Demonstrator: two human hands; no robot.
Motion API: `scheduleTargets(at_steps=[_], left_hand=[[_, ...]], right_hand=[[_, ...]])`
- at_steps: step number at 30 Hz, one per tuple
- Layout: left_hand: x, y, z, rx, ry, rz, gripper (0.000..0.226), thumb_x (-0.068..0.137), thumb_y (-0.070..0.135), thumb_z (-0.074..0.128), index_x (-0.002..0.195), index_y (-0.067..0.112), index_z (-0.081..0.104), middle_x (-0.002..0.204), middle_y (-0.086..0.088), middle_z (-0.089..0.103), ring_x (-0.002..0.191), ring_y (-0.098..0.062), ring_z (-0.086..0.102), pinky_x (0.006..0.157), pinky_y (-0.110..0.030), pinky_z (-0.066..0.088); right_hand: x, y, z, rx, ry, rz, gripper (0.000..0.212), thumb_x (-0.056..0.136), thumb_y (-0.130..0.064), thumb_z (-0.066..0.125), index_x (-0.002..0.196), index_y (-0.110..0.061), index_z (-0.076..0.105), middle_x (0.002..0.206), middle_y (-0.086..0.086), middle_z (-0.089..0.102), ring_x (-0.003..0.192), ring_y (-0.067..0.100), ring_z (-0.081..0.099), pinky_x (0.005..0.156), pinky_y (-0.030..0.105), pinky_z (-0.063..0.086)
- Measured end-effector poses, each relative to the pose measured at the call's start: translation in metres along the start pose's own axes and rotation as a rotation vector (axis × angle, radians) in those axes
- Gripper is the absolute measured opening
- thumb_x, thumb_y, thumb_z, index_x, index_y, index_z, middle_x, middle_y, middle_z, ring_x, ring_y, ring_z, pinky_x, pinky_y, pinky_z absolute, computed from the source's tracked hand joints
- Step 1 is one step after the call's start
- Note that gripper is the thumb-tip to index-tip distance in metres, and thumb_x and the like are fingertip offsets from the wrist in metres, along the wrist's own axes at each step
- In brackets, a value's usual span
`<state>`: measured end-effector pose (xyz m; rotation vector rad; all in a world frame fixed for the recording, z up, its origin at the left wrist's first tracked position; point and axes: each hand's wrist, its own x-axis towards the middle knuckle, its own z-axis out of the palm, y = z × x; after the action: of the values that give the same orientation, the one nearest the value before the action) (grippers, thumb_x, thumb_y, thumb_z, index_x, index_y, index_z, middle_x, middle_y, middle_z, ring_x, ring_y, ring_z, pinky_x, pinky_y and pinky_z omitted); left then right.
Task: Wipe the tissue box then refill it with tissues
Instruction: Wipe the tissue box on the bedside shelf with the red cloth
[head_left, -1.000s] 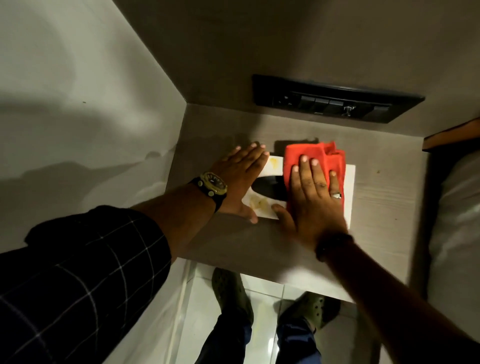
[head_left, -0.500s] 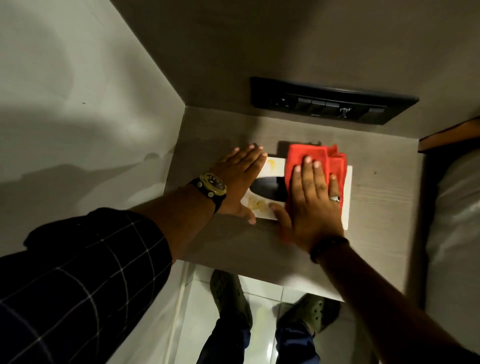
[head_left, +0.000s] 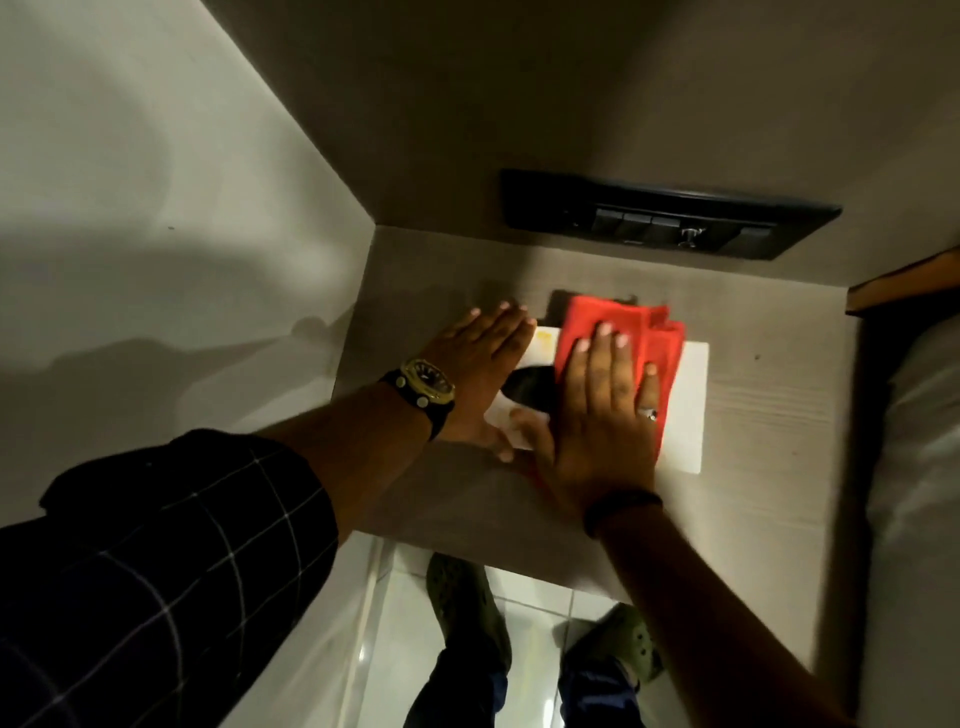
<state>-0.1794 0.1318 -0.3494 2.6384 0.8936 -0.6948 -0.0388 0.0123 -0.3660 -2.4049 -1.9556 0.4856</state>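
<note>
Since half a second back the right hand (head_left: 597, 415) had slid the red cloth (head_left: 618, 343) a bit toward 9 o'clock, so more bare white box showed on the 3 o'clock side and less of the dark opening (head_left: 530, 384) stayed visible. That hand lay flat, fingers spread and straight, palm pressing the cloth onto the top of the tissue box (head_left: 685, 405) rather than gripping it; a ring sat on one finger. The left hand (head_left: 483, 374) was flat too, fingers together and stretched out, resting on the 9 o'clock end of the box and closed around nothing, with a gold-and-black watch (head_left: 426, 384) on the wrist. The box sat roughly mid-table (head_left: 779, 415), lying flat. At 12 o'clock from it a black switch panel (head_left: 665, 223) was on the wall. At 3 o'clock was the edge of a bed (head_left: 919, 415). At 6 o'clock, below the table edge, were green clogs (head_left: 467, 608) on a tiled floor.
</note>
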Motion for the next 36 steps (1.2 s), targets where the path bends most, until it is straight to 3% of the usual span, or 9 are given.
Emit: scheduleTargets(at_steps=[2,4,8,12,17,20,25,30,36], left_hand=[[-0.001,-0.001,-0.001,0.003,-0.008,-0.004,0.141,0.057,0.086,0.059,0.148,0.012,-0.02,0.159,-0.009,-0.019,0.146,-0.025,-0.017,0.113,-0.036,-0.014],[0.0,-0.002,-0.001,0.001,-0.014,-0.007,0.142,0.056,0.085,0.059,0.147,0.013,-0.023,0.159,-0.007,-0.021,0.145,-0.023,-0.019,0.111,-0.036,-0.015],[0.0,-0.001,0.0,-0.002,-0.01,-0.022,0.143,0.055,0.083,0.062,0.147,0.014,-0.023,0.159,-0.007,-0.021,0.143,-0.02,-0.021,0.108,-0.037,-0.018],[0.001,-0.001,0.0,-0.017,0.012,-0.01,0.142,0.055,0.082,0.063,0.148,0.012,-0.019,0.16,-0.008,-0.016,0.146,-0.023,-0.015,0.111,-0.036,-0.015],[0.001,0.0,-0.004,-0.024,-0.009,0.0,0.139,0.058,0.083,0.061,0.149,0.011,-0.017,0.16,-0.009,-0.016,0.146,-0.025,-0.014,0.112,-0.035,-0.015],[0.002,0.0,-0.004,-0.019,-0.015,-0.015,0.143,0.056,0.085,0.06,0.146,0.012,-0.023,0.159,-0.009,-0.021,0.145,-0.024,-0.017,0.111,-0.036,-0.016],[0.002,0.001,0.0,-0.001,-0.001,-0.025,0.143,0.055,0.085,0.059,0.146,0.013,-0.024,0.158,-0.008,-0.023,0.145,-0.024,-0.019,0.11,-0.036,-0.017],[0.002,0.001,0.0,-0.036,0.009,-0.013,0.142,0.056,0.084,0.061,0.148,0.012,-0.02,0.16,-0.009,-0.017,0.146,-0.025,-0.015,0.112,-0.036,-0.015],[0.003,-0.001,0.0,-0.036,0.024,0.02,0.137,0.059,0.083,0.058,0.149,0.011,-0.017,0.16,-0.01,-0.016,0.147,-0.025,-0.014,0.112,-0.035,-0.015]], right_hand=[[-0.015,0.018,0.002,-0.038,-0.037,-0.15,0.093,0.09,-0.072,0.009,0.15,-0.003,0.027,0.158,0.019,0.02,0.147,0.037,0.017,0.118,0.057,0.01],[-0.015,0.04,0.0,-0.045,-0.014,-0.167,0.091,0.09,-0.071,0.012,0.149,-0.004,0.029,0.157,0.018,0.021,0.146,0.037,0.018,0.116,0.059,0.015],[0.015,0.051,-0.01,-0.027,0.021,0.068,0.095,0.087,-0.074,0.002,0.153,-0.007,0.014,0.161,0.017,0.008,0.149,0.032,0.004,0.119,0.052,0.001],[0.046,0.015,-0.015,0.034,0.071,0.254,0.095,0.088,-0.073,0.001,0.152,-0.004,0.015,0.16,0.018,0.011,0.149,0.034,0.005,0.119,0.055,0.004],[-0.003,0.001,0.0,0.027,-0.031,-0.115,0.094,0.089,-0.074,0.01,0.15,-0.004,0.026,0.158,0.018,0.021,0.147,0.036,0.018,0.118,0.055,0.011],[-0.019,0.035,0.005,-0.04,-0.035,-0.17,0.091,0.09,-0.072,0.013,0.15,-0.005,0.026,0.158,0.016,0.019,0.147,0.035,0.017,0.116,0.059,0.017],[0.007,0.052,-0.009,-0.064,-0.009,0.033,0.096,0.087,-0.075,0.005,0.153,-0.005,0.016,0.16,0.017,0.01,0.148,0.032,0.004,0.119,0.052,0.0],[0.035,0.004,-0.01,0.047,0.061,0.318,0.098,0.087,-0.073,-0.002,0.152,-0.001,0.015,0.16,0.021,0.01,0.148,0.037,0.006,0.118,0.057,0.005],[0.002,-0.005,-0.002,0.049,-0.014,-0.015,0.102,0.085,-0.076,0.0,0.15,-0.002,0.023,0.158,0.02,0.017,0.147,0.036,0.016,0.118,0.054,0.007]])
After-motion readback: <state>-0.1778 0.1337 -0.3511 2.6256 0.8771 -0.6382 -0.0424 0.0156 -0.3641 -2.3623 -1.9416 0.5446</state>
